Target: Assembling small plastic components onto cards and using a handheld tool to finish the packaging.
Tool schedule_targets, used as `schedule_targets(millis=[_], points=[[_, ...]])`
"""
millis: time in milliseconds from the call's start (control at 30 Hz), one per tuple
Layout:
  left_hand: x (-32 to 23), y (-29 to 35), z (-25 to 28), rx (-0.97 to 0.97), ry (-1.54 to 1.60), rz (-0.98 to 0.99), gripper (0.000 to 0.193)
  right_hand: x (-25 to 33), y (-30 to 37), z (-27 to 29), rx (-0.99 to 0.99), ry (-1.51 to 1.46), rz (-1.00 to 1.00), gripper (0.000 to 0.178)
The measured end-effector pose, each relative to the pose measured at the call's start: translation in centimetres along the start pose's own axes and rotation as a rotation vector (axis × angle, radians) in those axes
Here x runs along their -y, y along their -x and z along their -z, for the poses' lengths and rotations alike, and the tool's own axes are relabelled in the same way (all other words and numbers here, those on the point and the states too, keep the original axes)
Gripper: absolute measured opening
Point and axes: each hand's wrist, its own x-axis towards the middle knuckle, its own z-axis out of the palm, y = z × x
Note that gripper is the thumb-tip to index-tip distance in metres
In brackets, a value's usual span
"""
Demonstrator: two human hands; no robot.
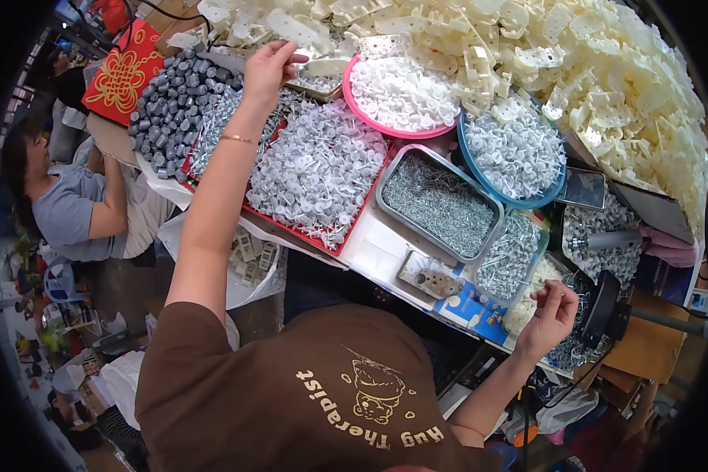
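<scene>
1. Nearest is the person's brown T-shirt, with a pale print on it.
2. The left arm, with a thin bracelet on it, stretches to the far side. The left hand is at the near edge of the cream plastic parts, which make a big heap along the far side and far right. Its fingers are bent; whether they grip anything, I cannot tell.
3. The right hand is at the near right, above a pile of small white bits. Its thumb and fingers are pinched together on a thin piece, which points left; its kind is too small to tell.
4. Just left of the right hand is a clear tub of screws, with a metal block on its left.
5. Farther off stand a metal tray of small screws, a blue bowl to its right and a pink bowl beyond it. Both bowls hold white pieces.
6. Left of the metal tray, a red tray is heaped with pale capped pins.
7. Grey plugs lie at the far left, beside a red card. A seated person is at the left.
</scene>
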Motion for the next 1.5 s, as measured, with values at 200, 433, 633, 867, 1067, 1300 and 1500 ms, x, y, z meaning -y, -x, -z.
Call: schedule_targets(millis=[200, 433, 633, 867, 1067, 1300, 1500], points=[[-0.3, 5.2, 1.8, 0.294, 0.539, 0.187, 0.028, 1.0, 0.8, -0.3, -0.038, -0.079, 0.007, 0.022], [0.7, 6.5, 0.1, 0.255, 0.686, 0.360, 0.024, 2.5, 1.1, -2.2, 0.074, -0.062, 0.054, 0.021], [-0.2, 5.8, 2.1, 0.158, -1.334, -0.741, 0.040, 2.4, 2.2, 0.5, 0.019, 0.024, 0.071, 0.021], [1.1, 4.3, 3.8, 0.258, -1.257, -0.935, 0.035, 1.2, 1.8, -1.1, 0.063, -0.027, 0.023, 0.016], [-0.8, 12.3, -1.2, 0.185, -0.992, -0.828, 0.019, 2.6, 2.2, -1.5, 0.059, -0.007, 0.042, 0.015], [0.1, 26.6, -12.0, 0.967, -0.904, -0.978, 0.039, 2.4, 3.1, -5.9, 0.145, -0.123, 0.040, 0.015], [-0.4, 30.7, -13.0, 0.931, -1.037, -0.899, 0.048, 1.6, 4.8, -5.6, 0.255, -0.197, 0.015, 0.015]])
